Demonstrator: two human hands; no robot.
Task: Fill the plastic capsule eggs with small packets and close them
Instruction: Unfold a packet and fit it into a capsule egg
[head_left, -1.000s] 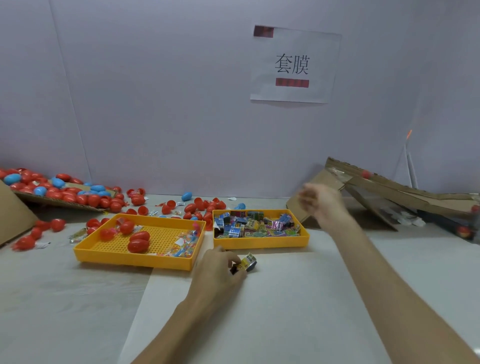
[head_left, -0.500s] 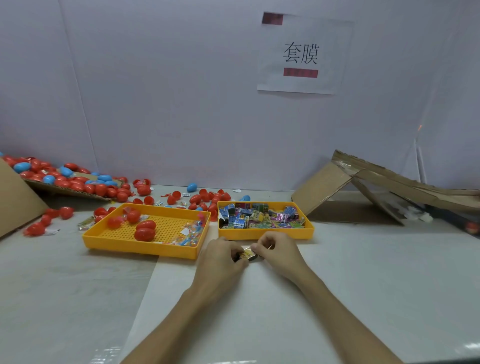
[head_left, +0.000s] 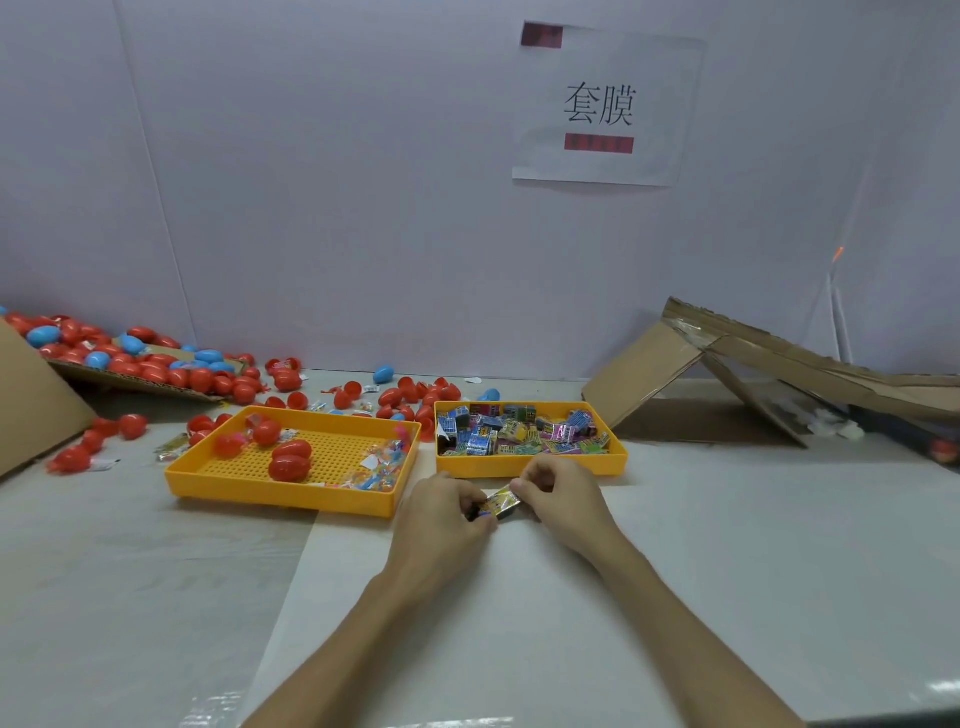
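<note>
On the white counter (head_left: 727, 545), the left hand (head_left: 441, 514) and right hand (head_left: 563, 499) meet, each grip closed in a pinch on one end of a small packet (head_left: 501, 503). Just behind them, a perforated orange tray (head_left: 280, 493) holds a few red capsule eggs (head_left: 291, 460) and clear-wrapped packets (head_left: 379, 470). The smaller orange tray (head_left: 530, 466) beside it is heaped with printed packets (head_left: 519, 431). Farther back, loose red and blue eggs (head_left: 405, 395) litter the counter and a cardboard sheet (head_left: 130, 383) at left. Folded cardboard (head_left: 644, 374) leans at right.
</note>
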